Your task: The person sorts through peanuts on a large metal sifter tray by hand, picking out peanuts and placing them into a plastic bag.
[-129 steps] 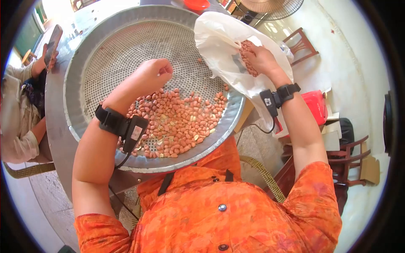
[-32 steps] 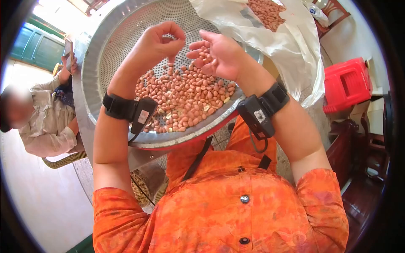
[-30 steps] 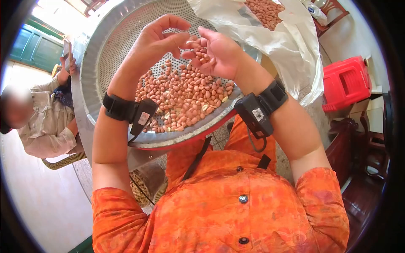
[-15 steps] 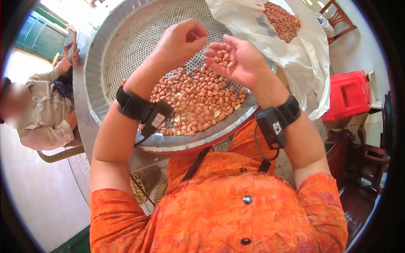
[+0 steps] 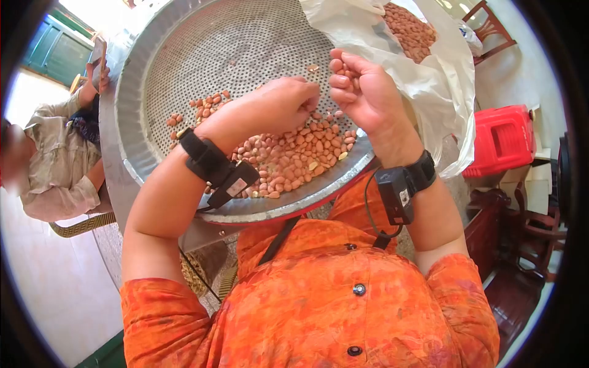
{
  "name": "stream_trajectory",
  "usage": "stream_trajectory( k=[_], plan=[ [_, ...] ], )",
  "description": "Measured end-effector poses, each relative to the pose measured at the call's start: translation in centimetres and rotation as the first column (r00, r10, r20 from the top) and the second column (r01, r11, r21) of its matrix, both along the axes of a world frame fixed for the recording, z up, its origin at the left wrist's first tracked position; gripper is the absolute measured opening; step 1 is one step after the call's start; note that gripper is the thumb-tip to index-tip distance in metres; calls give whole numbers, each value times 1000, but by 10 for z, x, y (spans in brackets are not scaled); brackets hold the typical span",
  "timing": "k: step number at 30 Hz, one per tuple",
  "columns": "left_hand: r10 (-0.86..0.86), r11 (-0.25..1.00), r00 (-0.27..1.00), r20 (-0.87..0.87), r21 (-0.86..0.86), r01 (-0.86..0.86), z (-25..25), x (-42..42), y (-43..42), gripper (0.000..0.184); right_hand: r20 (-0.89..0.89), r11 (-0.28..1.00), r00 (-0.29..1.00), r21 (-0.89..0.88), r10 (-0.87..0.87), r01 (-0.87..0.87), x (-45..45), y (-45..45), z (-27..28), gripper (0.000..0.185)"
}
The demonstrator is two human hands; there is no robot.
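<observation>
Grey tabletop, round perforated metal tray.
Your R hand cups reddish-brown peanuts; loose pile lies bodyward, nearer L hand; can't tell L grip.

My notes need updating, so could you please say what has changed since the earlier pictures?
The right hand has come leftward out of the white bag, curled around some peanuts. The left hand has dropped from beside it, nearer the body, toward the peanut heap in the perforated tray. The heap stays at the tray's near side, the bag at its right.
</observation>
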State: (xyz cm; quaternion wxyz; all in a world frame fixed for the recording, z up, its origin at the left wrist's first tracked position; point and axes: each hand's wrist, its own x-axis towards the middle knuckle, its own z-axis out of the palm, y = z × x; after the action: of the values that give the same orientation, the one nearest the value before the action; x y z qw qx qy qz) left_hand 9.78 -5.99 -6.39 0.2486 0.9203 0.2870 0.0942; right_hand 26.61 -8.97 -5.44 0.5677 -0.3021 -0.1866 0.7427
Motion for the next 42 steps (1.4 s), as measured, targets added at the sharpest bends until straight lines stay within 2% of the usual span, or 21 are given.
stream_trajectory(
  k=[7, 11, 13, 14, 15, 17, 18, 19, 21, 22, 24, 26, 29, 31, 32, 33, 35, 37, 39, 41, 42],
  plan=[
    [226, 974, 952, 206, -41, -222, 34, -25, 12, 12, 222, 958, 939, -177, 262, -226, -12, 0, 6, 29],
    [199, 974, 877, 437, -188, -127, 44, -16, 0, 16, 177, 911, 900, -185, 399, -368, -15, 5, 6, 35],
    [317, 944, 871, 376, -33, -329, 43, -28, 12, 20, 48, 864, 864, -70, 501, -498, -8, 13, -2, 34],
    [367, 922, 903, 224, 41, -385, 45, -35, 17, 24, 48, 864, 863, -66, 503, -500, -7, 12, -4, 34],
    [369, 920, 902, 225, 47, -388, 42, -38, 17, 24, 114, 907, 900, -82, 420, -413, -8, 11, -4, 34],
    [401, 893, 890, -220, -126, -433, 36, -37, 9, 26, 184, 943, 925, -94, 331, -319, -7, 6, -1, 34],
    [232, 970, 961, -150, -32, -240, 21, -37, 10, 25, 119, 962, 957, -91, 266, -256, -7, 4, 2, 34],
    [232, 971, 962, -143, -27, -238, 22, -34, 8, 25, 53, 977, 979, -92, 197, -192, -7, 2, 5, 35],
    [-74, 972, 997, -39, -226, 63, 22, -23, -5, 21, -53, 986, 988, -82, 144, -148, -6, 2, 5, 35],
    [-77, 972, 996, -34, -223, 67, 22, -19, -9, 21, -166, 991, 982, -81, 92, -106, -5, 2, 5, 36],
    [-171, 960, 975, -145, -246, 132, 26, -15, -15, 16, -191, 992, 978, -70, 87, -102, -4, 3, 4, 36],
    [-124, 961, 983, -139, -262, 84, 33, -22, -9, 14, -219, 993, 972, -60, 83, -99, -4, 2, 5, 37],
    [14, 978, 988, -156, -206, -46, 44, -34, 0, 11, -139, 991, 986, -80, 96, -108, -8, 0, 9, 39],
    [214, 972, 976, 41, -113, -208, 49, -33, -1, 9, 9, 983, 991, -127, 135, -133, -12, -1, 12, 39],
    [205, 971, 960, 190, -164, -175, 51, -28, -5, 8, 10, 982, 990, -129, 138, -135, -14, -1, 12, 39],
    [208, 970, 959, 192, -167, -177, 49, -21, -7, 8, 34, 970, 976, -128, 215, -209, -16, -2, 13, 39],
    [46, 993, 878, 476, 74, -92, 42, -11, -8, 10, 64, 951, 954, -130, 292, -282, -16, -1, 12, 39],
    [63, 980, 865, 498, 133, -148, 38, -16, 2, 10, 98, 892, 891, -142, 443, -428, -11, 4, 7, 33],
    [239, 931, 850, 469, 138, -337, 36, -27, 10, 10, 205, 896, 872, -103, 444, -432, -8, 4, 2, 29],
    [284, 919, 858, 427, 134, -371, 31, -40, 22, 10, 306, 894, 844, -70, 441, -442, -14, 0, 0, 26],
    [304, 916, 879, 368, 143, -376, 24, -46, 29, 11, 609, 922, 736, 18, 297, -387, -22, -4, 0, 23]
  ],
)
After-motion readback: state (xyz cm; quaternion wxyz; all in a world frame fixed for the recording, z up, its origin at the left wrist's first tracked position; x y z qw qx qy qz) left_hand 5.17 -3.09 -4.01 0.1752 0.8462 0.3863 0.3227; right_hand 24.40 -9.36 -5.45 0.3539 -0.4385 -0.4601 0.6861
